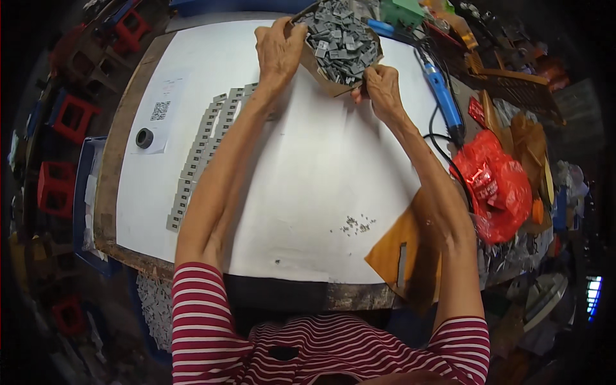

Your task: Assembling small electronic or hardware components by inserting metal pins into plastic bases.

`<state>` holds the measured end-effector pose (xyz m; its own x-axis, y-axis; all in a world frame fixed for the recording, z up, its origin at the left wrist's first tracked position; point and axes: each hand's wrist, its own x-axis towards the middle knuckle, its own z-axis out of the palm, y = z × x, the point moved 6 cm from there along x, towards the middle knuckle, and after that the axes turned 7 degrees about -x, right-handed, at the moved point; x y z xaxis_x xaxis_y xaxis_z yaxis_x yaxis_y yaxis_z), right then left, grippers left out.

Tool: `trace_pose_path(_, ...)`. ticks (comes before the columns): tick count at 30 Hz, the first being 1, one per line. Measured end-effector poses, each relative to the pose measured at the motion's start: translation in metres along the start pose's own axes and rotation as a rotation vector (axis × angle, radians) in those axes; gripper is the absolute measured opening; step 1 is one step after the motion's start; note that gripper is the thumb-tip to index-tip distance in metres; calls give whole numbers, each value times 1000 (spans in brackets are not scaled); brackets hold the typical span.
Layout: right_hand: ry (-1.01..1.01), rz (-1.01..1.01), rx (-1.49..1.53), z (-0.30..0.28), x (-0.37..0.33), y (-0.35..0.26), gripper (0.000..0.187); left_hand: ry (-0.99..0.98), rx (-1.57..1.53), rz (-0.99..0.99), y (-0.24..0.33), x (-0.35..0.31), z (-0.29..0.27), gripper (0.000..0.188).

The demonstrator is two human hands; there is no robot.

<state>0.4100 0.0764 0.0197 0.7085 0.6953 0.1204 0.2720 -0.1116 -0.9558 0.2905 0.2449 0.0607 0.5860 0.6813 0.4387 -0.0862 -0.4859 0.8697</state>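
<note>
At the far edge of the white work surface (321,167) is an open cardboard box (310,63) heaped with small grey plastic pieces (340,42). Both arms reach out to it. My left hand (280,54) is closed on the box's left rim. On its near right corner my right hand (383,92) grips the cardboard, thumb by the rim and fingertips under it. Beside my left forearm, several rows of similar grey pieces (206,131) lie lined up, partly hidden by that arm. A scatter of tiny metal parts (357,224) lies nearer my body.
A blue electric screwdriver (441,93) with a black cable lies at right, near a red plastic bag (494,186). An orange-brown sheet (391,247) covers the near right corner. A black ring (144,138) sits on a printed paper (168,109) at left. Red stools (74,119) stand beyond.
</note>
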Motion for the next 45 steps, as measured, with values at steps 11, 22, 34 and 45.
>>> trace_pose_path(11, 132, 30, 77, -10, -68, 1, 29, 184, -1087, -223, -5, -73, 66, 91)
trace_pose_path(22, 63, 287, 553, -49, -55, 30, 44, 315, -783, 28, 17, -77, 44, 77)
trace_pose_path(34, 372, -28, -116, -21, -22, -10, 63, 327, -648, 138, 26, -81, 48, 71)
trace_pose_path(45, 340, -147, -345, -29, -49, -20, 55, 338, -643, 143, 38, -88, 53, 75)
